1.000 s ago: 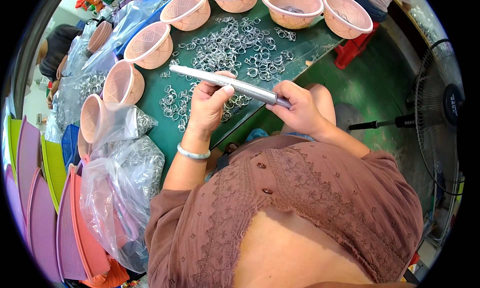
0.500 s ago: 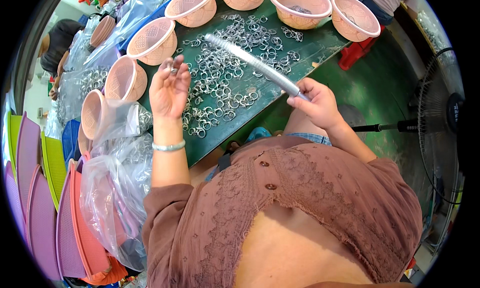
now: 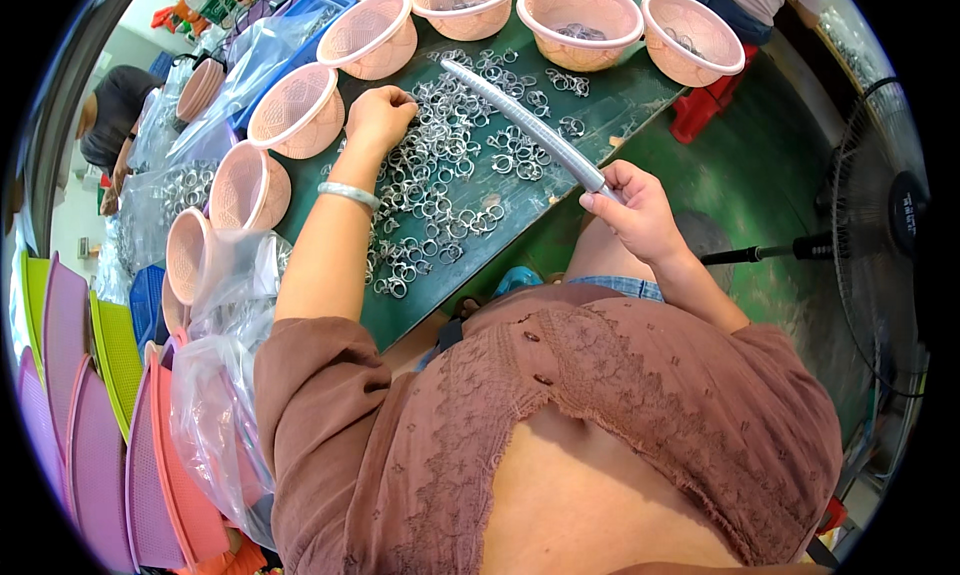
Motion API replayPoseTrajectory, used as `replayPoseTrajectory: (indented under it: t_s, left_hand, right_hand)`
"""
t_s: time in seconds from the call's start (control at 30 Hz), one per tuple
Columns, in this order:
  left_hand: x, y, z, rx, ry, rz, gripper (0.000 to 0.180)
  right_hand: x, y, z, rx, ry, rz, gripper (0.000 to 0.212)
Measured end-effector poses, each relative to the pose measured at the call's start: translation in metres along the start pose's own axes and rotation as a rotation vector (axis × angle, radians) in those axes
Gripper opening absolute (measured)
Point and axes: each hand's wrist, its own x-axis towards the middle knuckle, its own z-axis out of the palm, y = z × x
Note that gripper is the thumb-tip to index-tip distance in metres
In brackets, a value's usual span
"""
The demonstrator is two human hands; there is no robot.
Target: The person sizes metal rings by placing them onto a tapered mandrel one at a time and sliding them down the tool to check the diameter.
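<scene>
A long, tapered, silvery ring mandrel (image 3: 535, 128) slants up and to the left over the table's edge. My right hand (image 3: 637, 210) is closed around its thick lower end, and no ring can be made out on the rod. Many loose silver-coloured rings (image 3: 435, 180) lie in a spread heap on the green table (image 3: 440, 285). At the heap's far left side is my left hand (image 3: 382, 120), palm down, fingers curled and pressed together. What its fingertips hold, if anything, is hidden. A pale bangle (image 3: 349, 196) circles that wrist.
Pink baskets (image 3: 297, 112) line the table's far and left sides; two at the far right (image 3: 580, 25) hold some rings. Clear plastic bags (image 3: 225, 395) and stacked coloured baskets (image 3: 95, 465) crowd the left. A fan (image 3: 880, 235) stands right, and a red stool (image 3: 700, 110) beyond the table.
My left hand has gone from palm up, with something small at its fingertips, to palm down over the rings, farther right. The mandrel stays in my right hand, and the view has shifted slightly.
</scene>
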Motion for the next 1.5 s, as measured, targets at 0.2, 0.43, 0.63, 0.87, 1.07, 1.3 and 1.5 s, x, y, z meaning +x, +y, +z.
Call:
replayPoseTrajectory:
  t_s: [0.2,0.43,0.63,0.87,1.07,1.3,1.5]
  left_hand:
    - [-0.004,0.002,-0.001,-0.075,-0.02,-0.021,0.022]
    - [-0.025,0.002,-0.024,-1.259,-0.258,-0.017,0.009]
    - [-0.057,0.015,-0.026,-1.559,-0.357,0.231,0.012]
    - [-0.092,0.037,-0.014,-1.434,-0.514,0.191,0.029]
    - [-0.129,0.057,0.004,-1.491,-0.546,0.17,0.03]
    - [-0.139,0.056,0.003,-1.433,-0.52,0.2,0.03]
    - [-0.14,0.063,0.003,-1.392,-0.516,0.207,0.03]
  right_hand:
    - [0.006,0.008,0.002,-0.012,-0.022,-0.023,0.016]
    - [0.001,-0.017,0.011,-0.223,0.005,0.001,0.017]
    - [-0.002,-0.03,0.017,-0.336,-0.031,-0.064,0.018]
    - [0.0,-0.015,0.023,-0.403,-0.003,-0.363,0.018]
    - [0.0,-0.019,0.037,-0.618,0.079,-0.656,0.022]
    - [-0.001,-0.018,0.039,-0.657,0.089,-0.739,0.024]
    - [-0.003,-0.019,0.034,-0.627,0.101,-0.735,0.024]
